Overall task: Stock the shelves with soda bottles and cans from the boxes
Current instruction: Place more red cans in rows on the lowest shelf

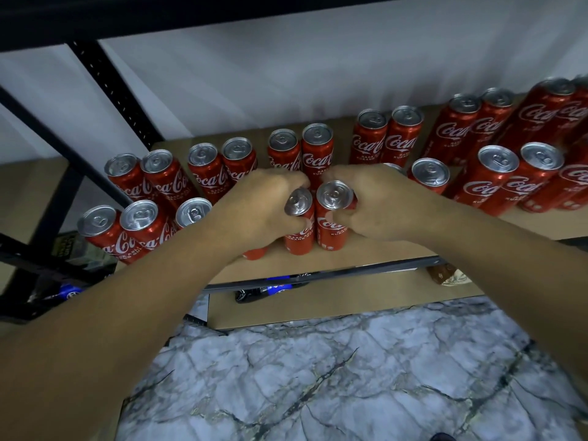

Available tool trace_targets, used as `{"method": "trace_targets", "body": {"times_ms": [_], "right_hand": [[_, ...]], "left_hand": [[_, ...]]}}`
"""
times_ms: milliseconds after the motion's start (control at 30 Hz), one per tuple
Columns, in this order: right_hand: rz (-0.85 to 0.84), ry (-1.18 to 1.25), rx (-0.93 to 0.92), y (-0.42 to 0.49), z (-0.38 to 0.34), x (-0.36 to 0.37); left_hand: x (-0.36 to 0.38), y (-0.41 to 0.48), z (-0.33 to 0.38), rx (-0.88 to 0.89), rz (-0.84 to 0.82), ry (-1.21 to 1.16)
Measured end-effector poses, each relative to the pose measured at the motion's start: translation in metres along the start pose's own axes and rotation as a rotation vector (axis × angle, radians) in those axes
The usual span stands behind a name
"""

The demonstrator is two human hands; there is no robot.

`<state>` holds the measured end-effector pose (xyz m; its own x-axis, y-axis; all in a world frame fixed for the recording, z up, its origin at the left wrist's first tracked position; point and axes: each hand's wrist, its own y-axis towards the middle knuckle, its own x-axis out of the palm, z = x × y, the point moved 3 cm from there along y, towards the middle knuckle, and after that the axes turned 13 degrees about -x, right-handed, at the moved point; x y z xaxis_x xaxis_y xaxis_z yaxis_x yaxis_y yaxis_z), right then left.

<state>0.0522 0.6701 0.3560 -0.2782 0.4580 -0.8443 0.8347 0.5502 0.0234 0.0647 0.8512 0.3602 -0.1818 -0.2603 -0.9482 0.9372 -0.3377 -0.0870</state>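
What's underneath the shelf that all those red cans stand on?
A lower board with a dark, blue-labelled bottle apparently lying on it. A second bottle shows at the left. The left arm covers what lies between them.

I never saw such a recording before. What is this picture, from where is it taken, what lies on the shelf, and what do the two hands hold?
No machine is here, only a person at work. The one picture comes from a camera worn on the head, looking forward and down. The left hand grips one red Coca-Cola can. The right hand grips a second can beside it, at the front of the brown shelf. Behind and beside them stand many more Coca-Cola cans, mostly in pairs. Below is a marble-patterned floor.
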Motion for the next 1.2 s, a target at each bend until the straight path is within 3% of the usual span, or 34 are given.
{"method": "trace_targets", "body": {"times_ms": [133,233,367,633,967,1200], "right_hand": [[0.079,0.090,0.051,0.002,-0.003,-0.017],[0.168,0.038,0.041,0.015,0.000,-0.038],[0.081,-0.139,0.075,0.055,0.016,-0.047],[0.037,-0.074,0.099,0.097,0.046,-0.023],[0.047,-0.104,0.092,0.095,0.050,-0.019],[0.160,-0.095,-0.064,0.061,0.027,-0.029]], "left_hand": [[-0.009,-0.002,-0.002,-0.015,-0.020,-0.102],[-0.023,0.009,-0.010,-0.114,0.091,-0.207],[-0.031,0.050,-0.019,-0.178,0.179,-0.063],[-0.013,0.101,-0.013,-0.158,0.060,0.135],[-0.010,0.097,-0.019,-0.151,0.051,0.020],[-0.021,0.072,-0.006,-0.110,0.131,-0.020]]}}
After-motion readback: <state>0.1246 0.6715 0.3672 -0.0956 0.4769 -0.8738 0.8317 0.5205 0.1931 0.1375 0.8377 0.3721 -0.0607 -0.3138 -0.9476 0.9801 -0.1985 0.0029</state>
